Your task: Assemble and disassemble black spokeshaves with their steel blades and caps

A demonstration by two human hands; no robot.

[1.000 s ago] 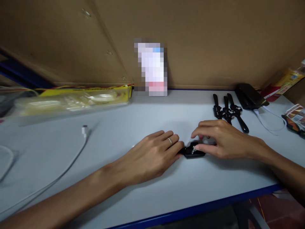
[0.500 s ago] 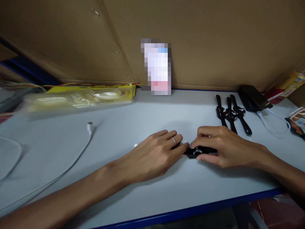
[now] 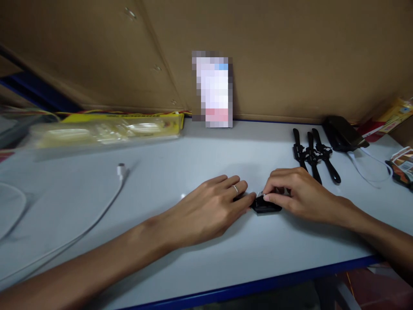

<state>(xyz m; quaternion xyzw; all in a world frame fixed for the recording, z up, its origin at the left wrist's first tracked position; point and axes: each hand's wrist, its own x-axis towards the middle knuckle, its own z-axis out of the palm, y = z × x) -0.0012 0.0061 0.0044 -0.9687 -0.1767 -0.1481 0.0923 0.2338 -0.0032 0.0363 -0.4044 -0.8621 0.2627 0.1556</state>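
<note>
A black spokeshave (image 3: 268, 206) lies on the white table under my two hands. My left hand (image 3: 214, 202), with a ring on one finger, is closed on its left handle, which is mostly hidden by the fingers. Over the tool's middle, my right hand (image 3: 295, 191) pinches a small shiny metal piece (image 3: 260, 194) between thumb and forefinger. Whether that piece still touches the tool's body is unclear. Farther back at the right, three similar black spokeshaves (image 3: 313, 157) lie side by side.
A blurred bright screen (image 3: 215, 92) leans on the cardboard wall (image 3: 274, 56). Yellow plastic-wrapped packaging (image 3: 109, 131) lies at the back left. A white cable (image 3: 106, 217) crosses the left side. A black device (image 3: 343, 131) with a white cord stands at the back right.
My right hand has shifted from gripping around the spokeshave's right side to a fingertip pinch at its middle, drawing the metal piece up. My left hand has stayed put.
</note>
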